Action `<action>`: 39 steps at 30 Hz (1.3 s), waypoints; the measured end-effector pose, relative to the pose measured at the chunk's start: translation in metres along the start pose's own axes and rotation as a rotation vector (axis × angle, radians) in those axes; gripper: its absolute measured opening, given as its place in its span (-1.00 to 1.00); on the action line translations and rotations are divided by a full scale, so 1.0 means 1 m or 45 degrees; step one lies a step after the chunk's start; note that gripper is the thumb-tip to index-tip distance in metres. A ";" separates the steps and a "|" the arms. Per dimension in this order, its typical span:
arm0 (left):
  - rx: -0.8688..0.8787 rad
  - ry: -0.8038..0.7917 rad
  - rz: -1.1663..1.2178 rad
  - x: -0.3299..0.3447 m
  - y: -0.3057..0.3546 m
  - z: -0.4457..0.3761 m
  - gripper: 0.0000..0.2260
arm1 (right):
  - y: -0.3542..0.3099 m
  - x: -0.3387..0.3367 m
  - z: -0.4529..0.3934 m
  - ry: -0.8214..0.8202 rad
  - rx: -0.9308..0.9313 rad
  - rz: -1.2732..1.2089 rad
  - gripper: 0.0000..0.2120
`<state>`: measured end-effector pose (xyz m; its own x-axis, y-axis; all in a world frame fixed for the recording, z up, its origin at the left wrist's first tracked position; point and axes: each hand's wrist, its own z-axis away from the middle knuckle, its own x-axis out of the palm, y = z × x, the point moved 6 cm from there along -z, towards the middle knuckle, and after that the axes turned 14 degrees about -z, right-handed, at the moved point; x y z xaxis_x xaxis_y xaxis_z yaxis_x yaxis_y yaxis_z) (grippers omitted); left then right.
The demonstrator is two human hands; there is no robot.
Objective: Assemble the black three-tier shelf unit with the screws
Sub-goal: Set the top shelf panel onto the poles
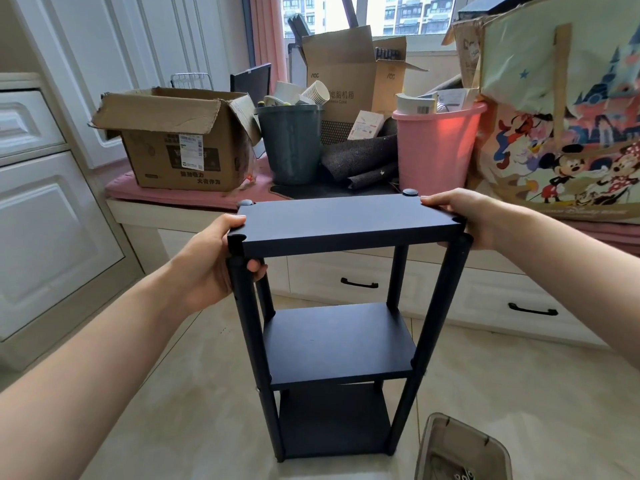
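Black three-tier shelf unit (337, 341) stands upright on the tiled floor (502, 382); left grip (211, 261) and right grip (464, 216) each clasp its top board's ends.

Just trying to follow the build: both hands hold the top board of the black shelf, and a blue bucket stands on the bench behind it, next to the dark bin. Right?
Nearly. The bucket is pink, not blue, as the head view shows. The rest holds: both the left hand and right hand hold the top board of the black shelf, and the bucket stands beside the dark bin.

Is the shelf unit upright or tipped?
Upright: the shelf unit stands on the floor, three boards level, both hands at its top board.
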<state>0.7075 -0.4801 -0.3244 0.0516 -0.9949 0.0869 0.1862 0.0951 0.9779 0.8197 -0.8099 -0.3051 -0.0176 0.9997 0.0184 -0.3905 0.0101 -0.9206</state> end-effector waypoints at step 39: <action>0.063 0.019 -0.034 -0.010 -0.009 -0.005 -0.71 | 0.006 0.006 0.002 -0.022 -0.080 -0.016 -0.86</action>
<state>0.7104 -0.4713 -0.3349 0.0617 -0.9964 0.0582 0.1388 0.0663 0.9881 0.8153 -0.8043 -0.3092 -0.0290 0.9989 0.0365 -0.3323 0.0248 -0.9429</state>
